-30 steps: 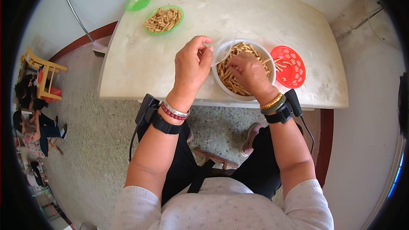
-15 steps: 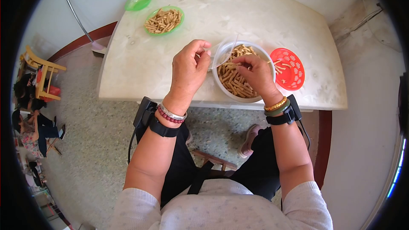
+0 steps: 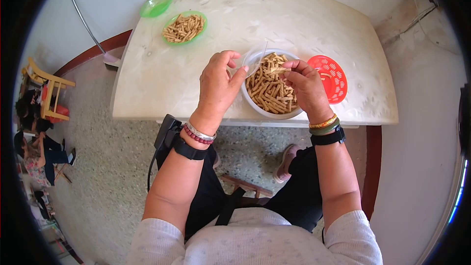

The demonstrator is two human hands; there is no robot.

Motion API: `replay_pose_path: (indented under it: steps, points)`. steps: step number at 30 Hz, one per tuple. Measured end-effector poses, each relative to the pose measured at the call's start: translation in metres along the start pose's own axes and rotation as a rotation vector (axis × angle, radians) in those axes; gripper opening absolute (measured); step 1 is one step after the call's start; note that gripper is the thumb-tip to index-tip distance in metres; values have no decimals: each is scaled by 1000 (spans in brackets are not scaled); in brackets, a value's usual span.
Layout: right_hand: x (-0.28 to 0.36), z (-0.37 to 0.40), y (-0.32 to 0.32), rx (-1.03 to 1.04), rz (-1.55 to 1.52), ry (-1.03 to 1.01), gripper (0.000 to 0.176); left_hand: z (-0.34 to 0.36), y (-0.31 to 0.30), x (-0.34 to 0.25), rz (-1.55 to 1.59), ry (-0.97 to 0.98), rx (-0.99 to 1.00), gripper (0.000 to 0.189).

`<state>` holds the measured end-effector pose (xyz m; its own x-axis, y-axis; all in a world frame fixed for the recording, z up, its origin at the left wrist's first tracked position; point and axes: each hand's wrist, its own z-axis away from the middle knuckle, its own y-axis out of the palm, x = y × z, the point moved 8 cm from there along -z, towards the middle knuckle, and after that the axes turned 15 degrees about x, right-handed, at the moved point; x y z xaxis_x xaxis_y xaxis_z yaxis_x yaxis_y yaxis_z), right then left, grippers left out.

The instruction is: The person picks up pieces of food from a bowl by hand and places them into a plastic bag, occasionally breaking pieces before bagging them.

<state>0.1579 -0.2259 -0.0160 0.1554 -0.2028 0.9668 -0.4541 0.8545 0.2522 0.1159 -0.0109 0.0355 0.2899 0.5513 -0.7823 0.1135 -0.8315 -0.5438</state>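
Note:
My left hand (image 3: 219, 81) pinches the edge of a clear plastic bag (image 3: 255, 60), whose mouth faces right over the rim of the white bowl. Short, tan stick-shaped snacks (image 3: 267, 91) fill that white bowl (image 3: 251, 104). Above its right side, my right hand (image 3: 310, 87) grips a snack stick (image 3: 279, 70) between thumb and fingers; whether there is more than one is hard to see. How full the bag is cannot be made out. Just right of my right hand lies a red slotted basket (image 3: 337, 81) with a few sticks in it.
A green plate (image 3: 205, 30) heaped with similar sticks stands at the back left, beside another green dish (image 3: 156, 6). The pale table (image 3: 162, 83) ends at a wall on the right. On the floor to the left are a wooden chair (image 3: 60, 78) and a seated person (image 3: 37, 159).
My right hand has risen out of the pile and shifted slightly right, now with a stick in its fingers. My left hand stays near the same place with the bag.

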Motion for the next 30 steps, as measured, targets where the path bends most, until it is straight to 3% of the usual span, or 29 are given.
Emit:
replay_pose_path:
  steps: [4,9,22,30]
  points:
    - [-3,-1,1,-16,-141,-26,13,-5,3,6,-108,-14,-9,30]
    - [-9,0,0,-35,-230,41,12,-10,14,21,11,-129,115,23]
    - [-17,0,0,-2,-311,105,13,-11,6,24,56,-136,45,18]
    - [-9,2,-8,-12,56,70,15,-14,1,42,163,-179,75,21]
